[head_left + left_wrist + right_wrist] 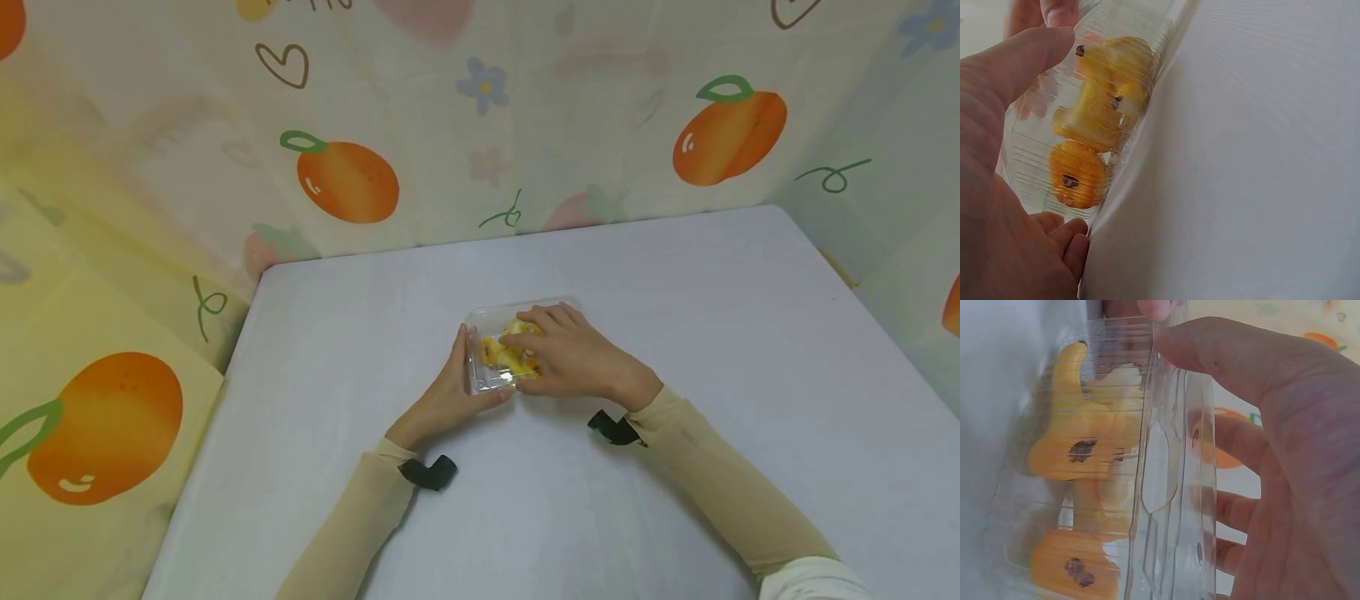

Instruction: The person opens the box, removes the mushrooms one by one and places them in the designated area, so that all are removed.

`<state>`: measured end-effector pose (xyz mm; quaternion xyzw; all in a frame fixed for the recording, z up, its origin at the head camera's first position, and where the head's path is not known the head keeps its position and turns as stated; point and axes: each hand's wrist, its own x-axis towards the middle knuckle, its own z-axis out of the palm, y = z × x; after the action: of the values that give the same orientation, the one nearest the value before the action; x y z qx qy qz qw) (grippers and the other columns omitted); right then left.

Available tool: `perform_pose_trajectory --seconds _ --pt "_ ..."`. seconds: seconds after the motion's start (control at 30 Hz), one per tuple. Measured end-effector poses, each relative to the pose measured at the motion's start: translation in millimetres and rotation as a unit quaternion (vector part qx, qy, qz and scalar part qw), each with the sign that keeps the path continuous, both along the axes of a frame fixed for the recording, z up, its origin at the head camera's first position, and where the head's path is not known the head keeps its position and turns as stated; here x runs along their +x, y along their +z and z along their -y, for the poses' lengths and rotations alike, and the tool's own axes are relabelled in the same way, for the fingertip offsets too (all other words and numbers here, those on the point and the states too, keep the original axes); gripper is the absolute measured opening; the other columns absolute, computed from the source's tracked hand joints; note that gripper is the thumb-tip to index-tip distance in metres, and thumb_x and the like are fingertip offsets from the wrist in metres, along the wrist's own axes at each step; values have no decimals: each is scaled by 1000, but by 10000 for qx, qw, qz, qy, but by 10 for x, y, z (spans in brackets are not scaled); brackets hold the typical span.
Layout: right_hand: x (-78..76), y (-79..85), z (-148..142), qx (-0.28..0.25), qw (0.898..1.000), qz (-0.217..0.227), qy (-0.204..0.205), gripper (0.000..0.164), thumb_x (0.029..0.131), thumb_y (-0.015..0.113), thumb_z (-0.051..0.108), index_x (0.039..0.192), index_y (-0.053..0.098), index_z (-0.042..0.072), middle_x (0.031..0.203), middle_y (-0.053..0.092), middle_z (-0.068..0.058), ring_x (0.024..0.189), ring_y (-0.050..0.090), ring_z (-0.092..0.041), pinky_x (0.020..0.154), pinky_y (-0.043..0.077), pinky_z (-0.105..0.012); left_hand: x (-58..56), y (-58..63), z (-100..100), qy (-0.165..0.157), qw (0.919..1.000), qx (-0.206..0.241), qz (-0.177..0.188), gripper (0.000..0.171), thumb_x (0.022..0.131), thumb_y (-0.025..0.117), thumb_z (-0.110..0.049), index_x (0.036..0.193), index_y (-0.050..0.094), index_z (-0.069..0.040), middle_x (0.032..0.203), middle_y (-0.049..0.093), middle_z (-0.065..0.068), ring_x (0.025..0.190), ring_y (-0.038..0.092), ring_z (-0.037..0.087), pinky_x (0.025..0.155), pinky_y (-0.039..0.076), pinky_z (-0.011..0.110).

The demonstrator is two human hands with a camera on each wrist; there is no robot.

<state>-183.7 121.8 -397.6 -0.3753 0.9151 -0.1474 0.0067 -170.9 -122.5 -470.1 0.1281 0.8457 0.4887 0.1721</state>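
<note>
A clear plastic clamshell box sits mid-table with small yellow and orange pieces inside. Seen through the box's wall in the left wrist view, one yellow piece has dark tips and an orange piece bears a dark mark. My left hand grips the box's left side, its thumb along the front edge and its fingers round the side. Over the right part of the box, my right hand holds the lid, thumb at the front rim and fingers across the top.
The box rests on a table covered in white cloth. Behind it hangs a cream curtain printed with oranges, flowers and hearts, which continues along the left and right sides. Black straps circle both wrists.
</note>
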Motion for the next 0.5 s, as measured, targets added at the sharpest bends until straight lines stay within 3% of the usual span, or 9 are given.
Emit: perform_pose_trajectory --seconds 0.5 --pt "-9 41 4 19 10000 10 39 50 86 78 42 133 67 25 146 56 -19 127 52 -39 110 41 -56 10 -7 5 5 10000 15 -21 128 81 78 -57 161 -17 -26 172 -3 2 159 2 23 129 11 54"
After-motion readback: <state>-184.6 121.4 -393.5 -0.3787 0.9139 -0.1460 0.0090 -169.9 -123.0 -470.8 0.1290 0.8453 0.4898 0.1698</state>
